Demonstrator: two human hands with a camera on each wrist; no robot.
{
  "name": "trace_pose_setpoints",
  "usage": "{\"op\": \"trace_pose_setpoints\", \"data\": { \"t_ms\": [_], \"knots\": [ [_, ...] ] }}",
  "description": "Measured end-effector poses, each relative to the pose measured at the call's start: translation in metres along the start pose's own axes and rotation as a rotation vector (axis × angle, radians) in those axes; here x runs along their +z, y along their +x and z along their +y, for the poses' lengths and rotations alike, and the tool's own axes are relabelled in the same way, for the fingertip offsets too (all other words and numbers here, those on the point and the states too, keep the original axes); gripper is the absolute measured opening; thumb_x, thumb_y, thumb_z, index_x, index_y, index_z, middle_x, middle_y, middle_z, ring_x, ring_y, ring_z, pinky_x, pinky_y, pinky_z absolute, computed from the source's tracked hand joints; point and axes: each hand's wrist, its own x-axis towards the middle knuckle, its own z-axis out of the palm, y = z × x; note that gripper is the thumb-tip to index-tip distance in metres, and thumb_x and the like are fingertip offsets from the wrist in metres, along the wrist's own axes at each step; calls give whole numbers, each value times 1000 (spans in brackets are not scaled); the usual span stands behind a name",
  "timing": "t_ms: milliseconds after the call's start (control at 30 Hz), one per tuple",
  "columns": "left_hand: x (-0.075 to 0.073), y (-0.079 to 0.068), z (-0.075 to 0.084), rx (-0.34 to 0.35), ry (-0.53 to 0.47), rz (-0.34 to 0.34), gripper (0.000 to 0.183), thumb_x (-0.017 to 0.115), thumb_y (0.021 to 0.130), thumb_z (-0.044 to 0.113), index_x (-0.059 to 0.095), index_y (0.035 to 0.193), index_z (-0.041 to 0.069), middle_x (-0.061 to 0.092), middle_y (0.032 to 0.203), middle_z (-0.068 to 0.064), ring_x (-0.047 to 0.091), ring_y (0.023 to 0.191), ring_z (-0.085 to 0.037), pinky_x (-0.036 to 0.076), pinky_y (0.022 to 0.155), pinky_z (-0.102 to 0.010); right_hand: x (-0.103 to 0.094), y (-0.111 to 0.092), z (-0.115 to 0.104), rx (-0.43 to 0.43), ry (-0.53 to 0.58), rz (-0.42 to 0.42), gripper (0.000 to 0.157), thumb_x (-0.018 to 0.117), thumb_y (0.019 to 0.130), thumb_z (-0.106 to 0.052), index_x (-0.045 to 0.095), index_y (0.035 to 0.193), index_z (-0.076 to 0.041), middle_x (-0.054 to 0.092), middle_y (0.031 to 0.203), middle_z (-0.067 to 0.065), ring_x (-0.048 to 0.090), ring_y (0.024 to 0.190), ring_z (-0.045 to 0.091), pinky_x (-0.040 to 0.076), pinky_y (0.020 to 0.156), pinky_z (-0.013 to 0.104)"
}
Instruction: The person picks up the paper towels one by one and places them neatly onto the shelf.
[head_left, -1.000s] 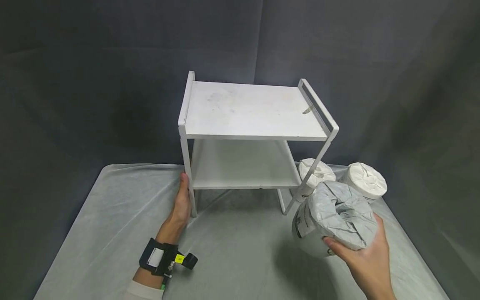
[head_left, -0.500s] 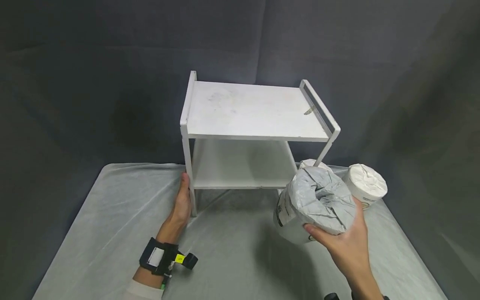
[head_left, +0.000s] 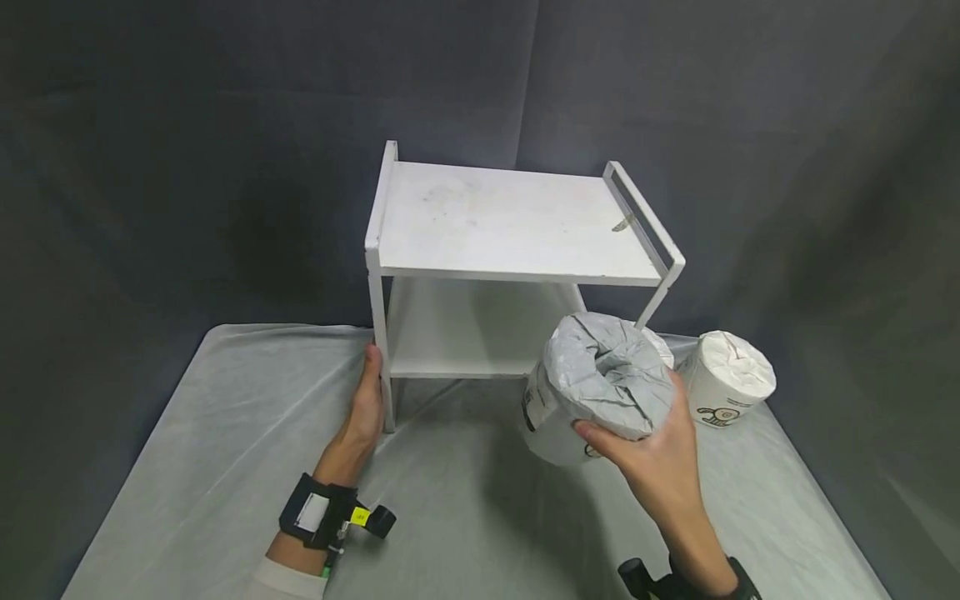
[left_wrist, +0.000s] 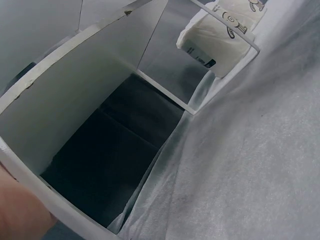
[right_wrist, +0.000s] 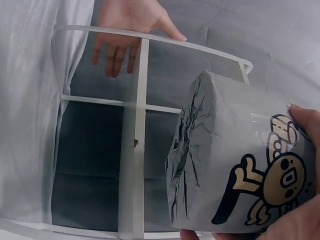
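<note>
Grey tbl, R hand gripping wrapped roll, L hand outstretched vs shelf, 2 rolls behind

the held roll partly hides another roll.

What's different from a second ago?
The right hand carried the wrapped roll left, closer to the white shelf. Nothing was newly grabbed or let go. The left hand stayed against the shelf's left leg, and the far-right roll stayed put.
</note>
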Motion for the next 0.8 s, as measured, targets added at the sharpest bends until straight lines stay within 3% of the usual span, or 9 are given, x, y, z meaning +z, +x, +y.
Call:
{"op": "trace_pose_setpoints", "data": {
  "t_ms": [267, 800],
  "knots": [
    [2, 1, 1, 33, -3, 6, 88, 18, 99, 63, -13, 156, 3, -17, 164, -13, -17, 148, -24, -13, 117, -46, 13, 12, -2, -40, 7, -11, 99, 94, 57, -17, 43, 142, -14, 57, 128, -2, 52, 111, 8, 41, 93, 31],
    [2, -1, 0, 20, -10, 12, 88, 18, 99, 62, -12, 156, 3, -17, 164, -13, -17, 148, -24, -13, 117, -45, 37, 30, 0, -34, 44, -39, 103, 93, 59, -29, 38, 145, -14, 53, 135, 4, 50, 120, 18, 41, 97, 46]
  ]
}}
